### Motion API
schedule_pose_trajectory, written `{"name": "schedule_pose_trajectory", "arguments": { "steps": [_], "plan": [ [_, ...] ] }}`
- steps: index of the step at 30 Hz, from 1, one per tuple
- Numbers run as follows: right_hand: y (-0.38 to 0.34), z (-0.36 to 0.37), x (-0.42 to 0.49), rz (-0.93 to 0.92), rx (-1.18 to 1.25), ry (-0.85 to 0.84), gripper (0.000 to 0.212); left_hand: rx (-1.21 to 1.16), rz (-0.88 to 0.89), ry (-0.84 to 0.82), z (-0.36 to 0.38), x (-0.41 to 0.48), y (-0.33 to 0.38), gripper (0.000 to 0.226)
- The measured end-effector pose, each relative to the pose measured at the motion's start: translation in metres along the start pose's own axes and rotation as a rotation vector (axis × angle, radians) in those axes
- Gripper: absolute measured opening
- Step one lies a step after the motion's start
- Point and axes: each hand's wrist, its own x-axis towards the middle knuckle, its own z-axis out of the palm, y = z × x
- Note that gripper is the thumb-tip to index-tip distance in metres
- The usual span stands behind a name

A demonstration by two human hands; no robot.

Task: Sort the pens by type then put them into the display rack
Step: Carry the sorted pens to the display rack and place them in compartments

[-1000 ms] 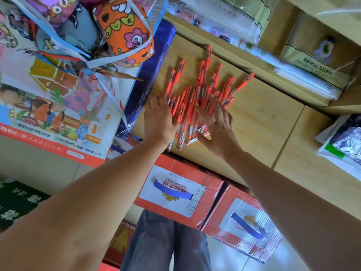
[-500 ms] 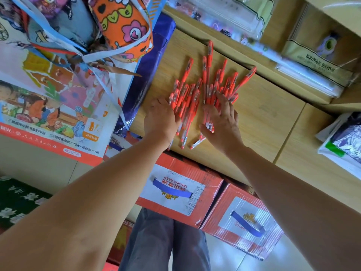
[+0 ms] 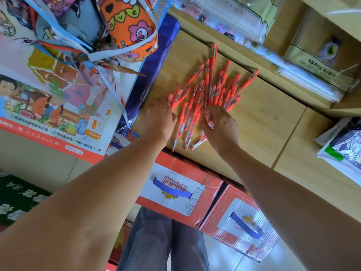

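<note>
Surface: pale wood-grain laminate counter top (image 3: 263,122), with a seam running across its right part.

Task items: a heap of orange-red capped gel pens with clear barrels (image 3: 207,89) lies fanned on the counter, caps toward the shelf and tips toward the near edge. One tip reaches that edge.

Left hand (image 3: 159,119): at the heap's left flank, fingers curled in against the outer pens. Right hand (image 3: 221,125): on the heap's near right part, fingers bent down over the barrels. Cannot tell whether either hand actually clasps a pen.

Room:
- Two red-and-white cardboard beer cartons with blue strap handles (image 3: 175,184) sit below the counter edge.
- A large colourful printed stationery pack (image 3: 48,106) is at left, with an orange flower-patterned fabric bag (image 3: 129,22) above it and a shiny blue wrapped parcel (image 3: 156,61) just beside the pens.
- Clear plastic-wrapped packs (image 3: 224,12) sit on the wooden shelf behind.
- A dark green patterned mat (image 3: 17,196) lies on the floor.
- Grey trouser legs (image 3: 162,241) are at the bottom.
</note>
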Motion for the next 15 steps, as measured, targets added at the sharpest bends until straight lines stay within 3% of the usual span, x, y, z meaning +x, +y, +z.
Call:
{"name": "schedule_pose_trajectory", "arguments": {
  "steps": [3, 5, 8, 12, 15],
  "plan": [
    [-0.006, 0.002, 0.001, 0.06, -0.004, -0.044, 0.018, 0.037, 0.031, 0.067, 0.005, -0.004, -0.001, 0.02],
    [-0.013, 0.004, 0.004, 0.122, -0.032, -0.086, 0.031, -0.005, 0.018, 0.008, 0.002, -0.004, -0.002, 0.026],
    [-0.023, 0.007, 0.012, 0.195, -0.088, -0.141, 0.049, -0.184, -0.037, -0.015, -0.004, -0.005, -0.008, 0.03],
    [-0.036, 0.003, 0.02, 0.243, -0.192, -0.208, 0.052, -0.467, -0.094, -0.042, -0.002, -0.01, -0.019, 0.021],
    [-0.045, 0.001, 0.028, 0.28, -0.209, -0.254, 0.053, -0.515, -0.101, -0.074, -0.002, -0.015, -0.025, 0.02]
  ]
}}
